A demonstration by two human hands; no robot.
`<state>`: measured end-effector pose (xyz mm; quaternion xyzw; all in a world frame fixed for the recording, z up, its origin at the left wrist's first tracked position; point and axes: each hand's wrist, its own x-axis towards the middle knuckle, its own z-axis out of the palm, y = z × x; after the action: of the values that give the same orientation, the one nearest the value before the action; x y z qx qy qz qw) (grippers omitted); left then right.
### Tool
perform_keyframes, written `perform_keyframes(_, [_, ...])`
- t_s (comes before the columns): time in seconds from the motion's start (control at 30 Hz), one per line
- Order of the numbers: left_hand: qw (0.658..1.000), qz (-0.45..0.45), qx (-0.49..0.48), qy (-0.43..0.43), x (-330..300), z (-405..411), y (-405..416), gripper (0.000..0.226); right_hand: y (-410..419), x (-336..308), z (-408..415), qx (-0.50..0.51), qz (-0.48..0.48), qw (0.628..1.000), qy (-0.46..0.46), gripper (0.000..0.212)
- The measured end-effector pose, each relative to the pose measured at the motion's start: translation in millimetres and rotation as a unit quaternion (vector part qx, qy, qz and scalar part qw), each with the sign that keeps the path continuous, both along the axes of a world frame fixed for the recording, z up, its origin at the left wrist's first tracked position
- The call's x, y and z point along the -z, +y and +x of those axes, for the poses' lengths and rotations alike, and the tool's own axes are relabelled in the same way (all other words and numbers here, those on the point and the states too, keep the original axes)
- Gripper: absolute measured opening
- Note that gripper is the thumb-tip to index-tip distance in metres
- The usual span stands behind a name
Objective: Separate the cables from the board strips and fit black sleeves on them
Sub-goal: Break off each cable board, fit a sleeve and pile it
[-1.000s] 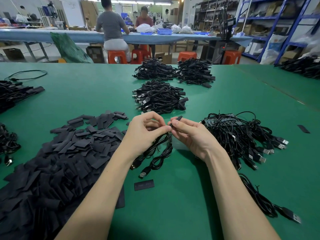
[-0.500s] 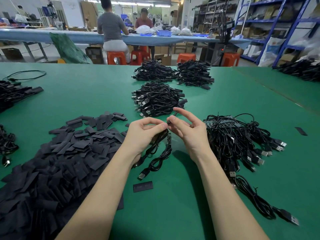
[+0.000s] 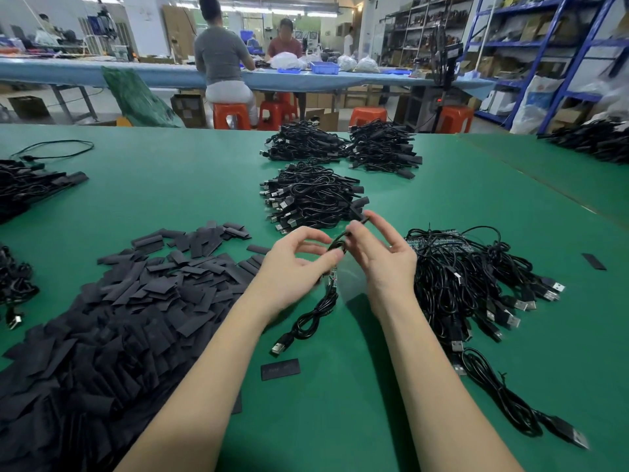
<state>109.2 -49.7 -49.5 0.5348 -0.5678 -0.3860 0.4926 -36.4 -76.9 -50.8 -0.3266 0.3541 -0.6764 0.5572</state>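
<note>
- Pinching the thin black USB cable point(image 3: 315, 310), left hand point(image 3: 292, 267) holds its upper end (small board dangling below).
- Right hand point(image 3: 377, 257) grips the short black sleeve point(image 3: 360, 218) just above, angled up-right.

green table point(image 3: 170, 185); orange stools point(image 3: 231, 115); blue shelving point(image 3: 558, 46); ceiling strip lights point(image 3: 289, 11)

No words, labels, brand names or numbers can be read. The flat black rectangular sleeve point(image 3: 280, 368) on the green counter point(image 3: 340, 420) bears only faint, illegible marks.
</note>
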Motion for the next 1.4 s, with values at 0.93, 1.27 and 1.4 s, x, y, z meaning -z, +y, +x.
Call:
perform_keyframes(0.93, [0.858, -0.112, -0.153, -0.477, -34.3, 11.7, -180.2, 0.037, -29.5, 17.9, 4.6, -0.013, 0.075, 0.931, 0.357, 0.016])
perform_keyframes(1.27, [0.86, -0.132, -0.103, -0.482, -43.6, 15.9, -163.0, 0.038, -28.3, 16.6, 3.7, -0.029, 0.063, 0.92, 0.386, 0.014])
perform_keyframes(1.4, [0.9, -0.179, -0.157, -0.365, -44.3, 9.5, -121.7, 0.025, -26.7, 13.7, 1.1, -0.028, 0.049, 0.904, 0.423, 0.012])
